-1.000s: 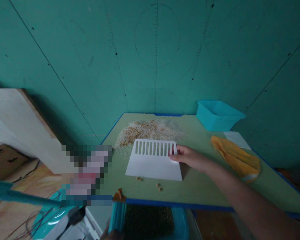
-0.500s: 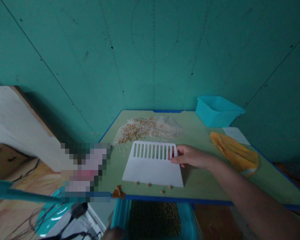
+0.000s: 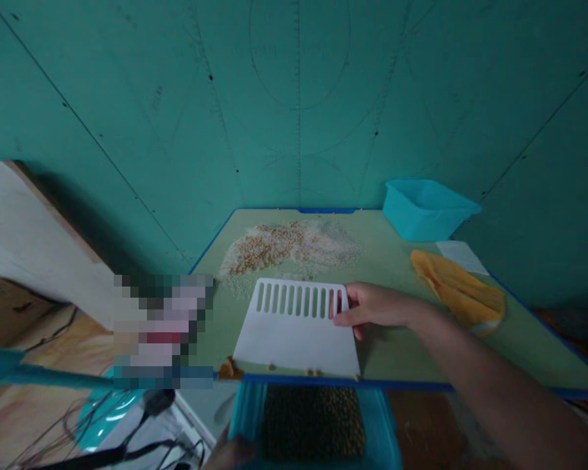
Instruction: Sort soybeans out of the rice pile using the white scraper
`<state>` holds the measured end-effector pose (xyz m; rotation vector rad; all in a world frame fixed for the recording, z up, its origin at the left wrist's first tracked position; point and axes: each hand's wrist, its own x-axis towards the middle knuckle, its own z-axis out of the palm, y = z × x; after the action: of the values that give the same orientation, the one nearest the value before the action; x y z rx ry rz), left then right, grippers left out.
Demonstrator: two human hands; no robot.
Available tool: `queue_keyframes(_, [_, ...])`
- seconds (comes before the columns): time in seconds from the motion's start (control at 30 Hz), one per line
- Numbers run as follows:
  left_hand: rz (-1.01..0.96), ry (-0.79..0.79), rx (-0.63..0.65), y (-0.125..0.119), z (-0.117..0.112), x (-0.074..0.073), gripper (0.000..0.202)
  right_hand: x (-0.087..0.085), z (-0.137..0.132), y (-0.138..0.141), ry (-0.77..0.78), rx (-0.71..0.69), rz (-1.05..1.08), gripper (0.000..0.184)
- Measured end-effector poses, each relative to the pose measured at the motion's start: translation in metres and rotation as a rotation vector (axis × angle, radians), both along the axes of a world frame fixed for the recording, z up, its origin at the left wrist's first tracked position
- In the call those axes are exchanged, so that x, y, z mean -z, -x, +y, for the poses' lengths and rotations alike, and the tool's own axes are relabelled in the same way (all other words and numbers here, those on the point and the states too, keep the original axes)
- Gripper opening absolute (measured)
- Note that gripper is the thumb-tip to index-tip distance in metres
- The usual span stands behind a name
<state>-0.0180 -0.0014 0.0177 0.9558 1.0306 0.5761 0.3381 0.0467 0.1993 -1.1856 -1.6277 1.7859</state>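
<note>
My right hand [image 3: 367, 307] grips the upper right corner of a white slotted scraper [image 3: 294, 339], fingers through its end slot. The scraper leans over the table near the front edge, with several loose tan beans [image 3: 313, 373] just before its lower edge. Below that edge is a blue-green bin [image 3: 388, 431] containing many dark and tan beans [image 3: 313, 424]. My left hand [image 3: 230, 452], blurred and cut off by the frame, holds the bin's left rim. Behind the scraper lies a spread of tan beans [image 3: 257, 251] mixed with small whitish grains [image 3: 330, 245].
A turquoise basket [image 3: 426, 212] stands at the table's back right, beside a white sheet [image 3: 463, 256] and an orange cloth [image 3: 458, 287]. Brown scraps [image 3: 229, 369] lie at the front left corner. Cables [image 3: 142, 450] hang at lower left. A green wall [image 3: 298, 98] rises behind.
The scraper has come toward the front edge in my right hand, bringing the loose beans nearer the edge. The bin and my left hand have shifted slightly right. The view has tilted a little.
</note>
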Motion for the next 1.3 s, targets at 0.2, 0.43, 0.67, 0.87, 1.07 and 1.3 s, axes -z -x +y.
queue_keyframes(0.2, [-0.067, 0.126, 0.059, -0.008, 0.004, -0.005, 0.025, -0.003, -0.001, 0.001, -0.003, -0.026, -0.053, 0.024])
queue_keyframes(0.43, [-0.088, 0.192, 0.010, -0.014, 0.003, -0.013, 0.027, -0.006, -0.002, 0.000, 0.021, -0.056, -0.026, 0.022])
queue_keyframes(0.67, [-0.073, 0.210, -0.011, -0.013, 0.005, -0.017, 0.025, -0.009, -0.004, 0.000, 0.029, -0.057, -0.030, 0.023])
queue_keyframes(0.87, [-0.060, 0.198, -0.049, -0.012, 0.003, -0.015, 0.022, -0.007, -0.002, 0.000, 0.035, -0.070, -0.025, 0.022])
queue_keyframes(1.07, [-0.023, 0.227, -0.047, -0.012, 0.002, -0.016, 0.025, -0.004, -0.002, -0.001, 0.036, -0.073, -0.009, 0.022])
queue_keyframes(1.3, [-0.003, 0.276, -0.009, -0.012, 0.005, -0.024, 0.019, -0.006, -0.002, -0.001, 0.039, -0.068, -0.009, 0.022])
